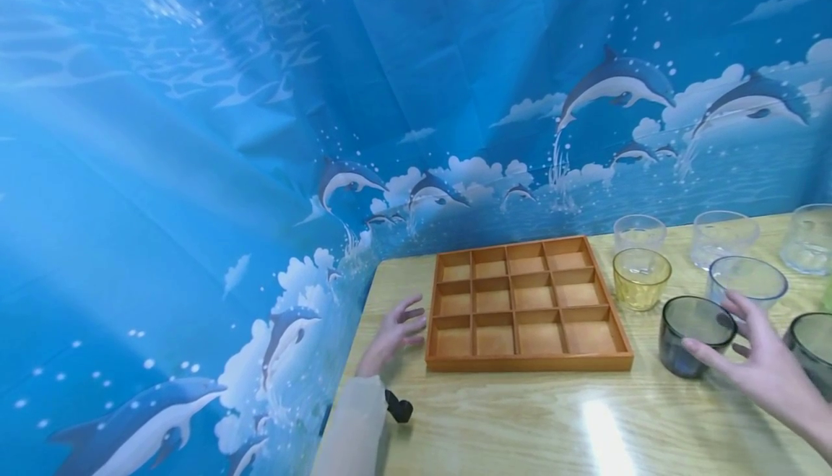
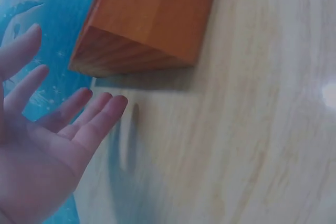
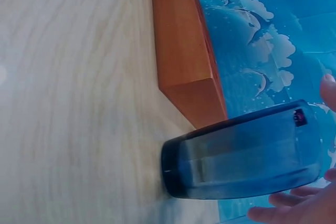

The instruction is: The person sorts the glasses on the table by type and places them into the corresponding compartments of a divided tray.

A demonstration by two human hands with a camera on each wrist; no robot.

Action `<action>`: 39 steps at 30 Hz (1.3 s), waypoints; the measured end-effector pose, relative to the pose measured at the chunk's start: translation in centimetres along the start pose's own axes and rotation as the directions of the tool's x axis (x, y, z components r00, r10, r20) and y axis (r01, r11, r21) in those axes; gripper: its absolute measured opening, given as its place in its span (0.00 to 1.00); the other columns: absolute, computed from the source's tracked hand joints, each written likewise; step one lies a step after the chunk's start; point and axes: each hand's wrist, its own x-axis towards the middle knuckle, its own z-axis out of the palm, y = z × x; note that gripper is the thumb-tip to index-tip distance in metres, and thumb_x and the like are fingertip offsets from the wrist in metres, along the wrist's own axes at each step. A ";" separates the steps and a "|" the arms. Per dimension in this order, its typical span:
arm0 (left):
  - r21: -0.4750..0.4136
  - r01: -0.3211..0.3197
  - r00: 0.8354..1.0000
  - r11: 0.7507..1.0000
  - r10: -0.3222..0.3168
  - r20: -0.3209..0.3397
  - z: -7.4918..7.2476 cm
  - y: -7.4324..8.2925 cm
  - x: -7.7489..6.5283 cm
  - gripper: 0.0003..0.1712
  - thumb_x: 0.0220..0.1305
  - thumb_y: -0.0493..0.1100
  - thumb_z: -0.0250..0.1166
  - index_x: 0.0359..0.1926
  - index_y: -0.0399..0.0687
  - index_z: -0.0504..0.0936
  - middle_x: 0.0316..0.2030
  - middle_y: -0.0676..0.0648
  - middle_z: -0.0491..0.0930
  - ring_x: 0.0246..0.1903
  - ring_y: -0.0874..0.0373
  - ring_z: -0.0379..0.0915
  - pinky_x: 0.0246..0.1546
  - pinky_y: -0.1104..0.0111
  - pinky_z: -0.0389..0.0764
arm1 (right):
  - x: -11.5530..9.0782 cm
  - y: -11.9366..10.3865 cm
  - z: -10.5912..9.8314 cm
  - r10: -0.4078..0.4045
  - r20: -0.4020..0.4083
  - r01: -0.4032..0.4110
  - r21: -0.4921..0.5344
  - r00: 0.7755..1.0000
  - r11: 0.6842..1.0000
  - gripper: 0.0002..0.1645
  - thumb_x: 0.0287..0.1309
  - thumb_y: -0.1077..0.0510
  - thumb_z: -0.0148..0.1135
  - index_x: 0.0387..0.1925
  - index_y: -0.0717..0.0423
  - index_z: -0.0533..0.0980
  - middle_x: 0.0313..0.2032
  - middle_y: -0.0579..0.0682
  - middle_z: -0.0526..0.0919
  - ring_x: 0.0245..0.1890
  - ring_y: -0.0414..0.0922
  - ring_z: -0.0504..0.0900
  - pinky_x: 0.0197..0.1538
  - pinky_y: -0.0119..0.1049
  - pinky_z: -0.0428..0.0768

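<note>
A blue sea backdrop point(image 1: 416, 64) printed with leaping dolphins and white clouds, creased in places, drops behind the table and wraps round its left side. The pale wood-grain table point(image 1: 494, 425) meets it along the far edge and at the far left corner; a bright reflection point(image 1: 607, 436) streaks the surface toward the near edge. Close to that far left corner lies a brown wooden tray point(image 1: 526, 365), divided four by three.

By the table's left edge, the left hand point(image 1: 396, 328) is spread wide, just beside the tray but apart from it. The right hand point(image 1: 770, 368) opens wide around a dark glass point(image 3: 241, 153) standing upright off the tray's near right corner; whether skin meets glass I cannot tell.

Another dark glass point(image 1: 812, 349) stands to the right, a blue-rimmed glass point(image 1: 747, 281) and a yellow glass point(image 1: 642, 281) behind, and three clear glasses point(image 1: 724, 240) along the far edge. A black piece point(image 1: 399, 407) sits at the left wrist.
</note>
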 end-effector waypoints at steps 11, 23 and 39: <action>0.035 0.030 0.999 0.999 -0.031 0.010 0.5 -1.3 0.2 0.32 0.63 0.37 0.60 0.67 0.49 0.62 0.59 0.34 0.65 0.51 0.46 0.71 0.44 0.52 0.76 | 0.1 0.8 1.0 0.102 0.020 -0.102 -0.010 0.995 0.995 0.61 0.56 0.49 0.63 0.70 0.63 0.29 0.65 0.77 0.32 0.56 0.81 0.48 0.42 0.73 0.59; 0.037 0.064 0.998 0.997 -0.065 0.021 0.7 -1.6 0.3 0.32 0.62 0.38 0.61 0.66 0.55 0.64 0.58 0.36 0.68 0.49 0.47 0.72 0.39 0.54 0.78 | 0.4 2.5 1.5 0.047 -0.002 -0.047 -0.009 0.999 0.999 0.62 0.50 0.54 0.69 0.69 0.68 0.35 0.56 0.80 0.55 0.47 0.74 0.62 0.31 0.43 0.77; 0.034 0.071 0.997 0.997 -0.072 0.012 0.6 -2.1 0.4 0.33 0.59 0.42 0.64 0.65 0.59 0.66 0.60 0.39 0.66 0.50 0.48 0.70 0.41 0.54 0.77 | 0.5 3.8 2.2 0.026 -0.132 -0.024 0.013 0.991 1.000 0.59 0.43 0.54 0.74 0.70 0.58 0.48 0.49 0.61 0.68 0.38 0.21 0.62 0.30 0.17 0.68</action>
